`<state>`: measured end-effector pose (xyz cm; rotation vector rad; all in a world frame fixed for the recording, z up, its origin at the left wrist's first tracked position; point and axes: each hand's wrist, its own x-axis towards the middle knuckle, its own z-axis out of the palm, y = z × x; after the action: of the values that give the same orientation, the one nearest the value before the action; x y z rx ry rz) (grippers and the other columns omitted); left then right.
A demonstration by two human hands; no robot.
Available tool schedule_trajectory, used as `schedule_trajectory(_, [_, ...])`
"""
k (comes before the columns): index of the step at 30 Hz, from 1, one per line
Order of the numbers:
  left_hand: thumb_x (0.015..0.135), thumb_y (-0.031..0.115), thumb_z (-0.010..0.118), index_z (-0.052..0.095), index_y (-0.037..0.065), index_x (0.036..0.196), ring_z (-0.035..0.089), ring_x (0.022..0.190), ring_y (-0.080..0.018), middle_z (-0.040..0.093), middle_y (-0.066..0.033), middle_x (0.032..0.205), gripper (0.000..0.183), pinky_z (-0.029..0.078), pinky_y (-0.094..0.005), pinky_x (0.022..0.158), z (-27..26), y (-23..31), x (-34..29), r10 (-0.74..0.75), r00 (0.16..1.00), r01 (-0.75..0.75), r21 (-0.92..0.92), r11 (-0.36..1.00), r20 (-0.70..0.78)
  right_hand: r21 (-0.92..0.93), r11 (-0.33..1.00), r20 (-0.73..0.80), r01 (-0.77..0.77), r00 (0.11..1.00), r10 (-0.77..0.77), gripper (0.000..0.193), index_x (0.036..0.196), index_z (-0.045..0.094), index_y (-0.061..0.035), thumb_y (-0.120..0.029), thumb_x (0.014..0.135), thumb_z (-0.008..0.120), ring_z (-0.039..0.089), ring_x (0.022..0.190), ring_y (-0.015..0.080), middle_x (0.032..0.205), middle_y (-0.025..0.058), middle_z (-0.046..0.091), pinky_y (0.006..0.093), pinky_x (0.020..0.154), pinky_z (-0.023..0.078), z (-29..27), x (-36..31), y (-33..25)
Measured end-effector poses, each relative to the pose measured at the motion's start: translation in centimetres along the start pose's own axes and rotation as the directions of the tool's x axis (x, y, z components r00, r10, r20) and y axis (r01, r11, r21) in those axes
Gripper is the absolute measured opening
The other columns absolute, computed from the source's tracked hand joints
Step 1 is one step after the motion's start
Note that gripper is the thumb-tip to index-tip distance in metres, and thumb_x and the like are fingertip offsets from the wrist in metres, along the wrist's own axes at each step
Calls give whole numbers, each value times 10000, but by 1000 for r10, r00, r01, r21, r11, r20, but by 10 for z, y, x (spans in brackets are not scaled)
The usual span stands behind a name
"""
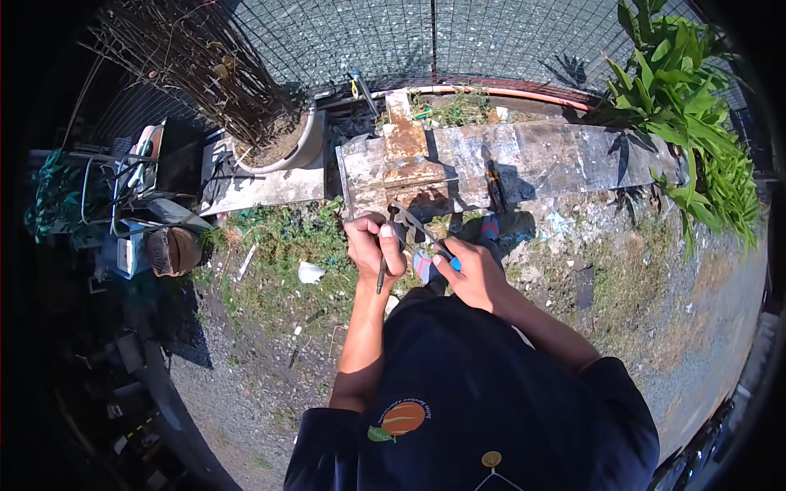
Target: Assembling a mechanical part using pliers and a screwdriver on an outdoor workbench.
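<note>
In front of my body, my left hand (pixel 374 245) is closed around a thin dark metal rod (pixel 381 277), whose lower end sticks out below the fist. A dark rounded piece (pixel 395 214) shows at the top of that fist; I cannot tell whether it belongs to the rod. My right hand (pixel 475 274) grips a hand tool with a black-and-blue handle (pixel 455 263). Its grey metal shank (pixel 417 225) slants up to the left and meets the dark piece. Beyond both hands lies a weathered board (pixel 540 155) with a rusty metal piece (pixel 405 139) across it.
Pliers (pixel 494 186) with dark and orange handles rest on the board. At the left stand a pot (pixel 299 147) of dry stems and a cluttered chair frame (pixel 123 188). Leafy plants (pixel 692 123) grow at right, and wire fencing (pixel 491 41) runs behind.
</note>
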<state>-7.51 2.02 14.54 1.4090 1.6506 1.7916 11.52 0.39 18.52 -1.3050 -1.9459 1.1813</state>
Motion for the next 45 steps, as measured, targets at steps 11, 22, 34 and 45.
schedule_trajectory(11, [962,222,540,401,72,949,521,699,-193,541,-89,791,205,462,-321,670,-8,-8,7,107,990,-113,62,992,91,-68,993,23,-94,995,95,111,1018,625,-19,-64,921,656,614,659,309,856,142,686,396,621,477,2,2,27])
schedule_trajectory(22, [1094,254,420,517,61,991,468,672,-149,513,-36,768,239,419,-340,623,28,27,8,-699,714,617,-499,608,31,52,996,-164,-73,983,81,186,1074,568,-40,-60,900,630,605,642,404,814,183,659,469,601,458,19,2,37])
schedule_trajectory(34, [1126,310,406,539,105,922,396,627,-89,502,-1,760,318,352,-248,588,47,-3,-19,-550,824,525,-183,831,-137,-5,998,-128,-65,990,64,221,1114,570,-32,-8,896,598,642,746,395,924,191,685,468,675,478,20,-5,23])
schedule_trajectory(45, [1123,333,397,517,93,891,443,635,-109,522,-6,742,354,380,-276,579,40,-15,-34,-479,860,489,19,872,-178,108,992,-220,63,975,-38,236,1119,569,-31,-19,887,607,639,715,434,891,202,693,485,648,476,27,-24,28])
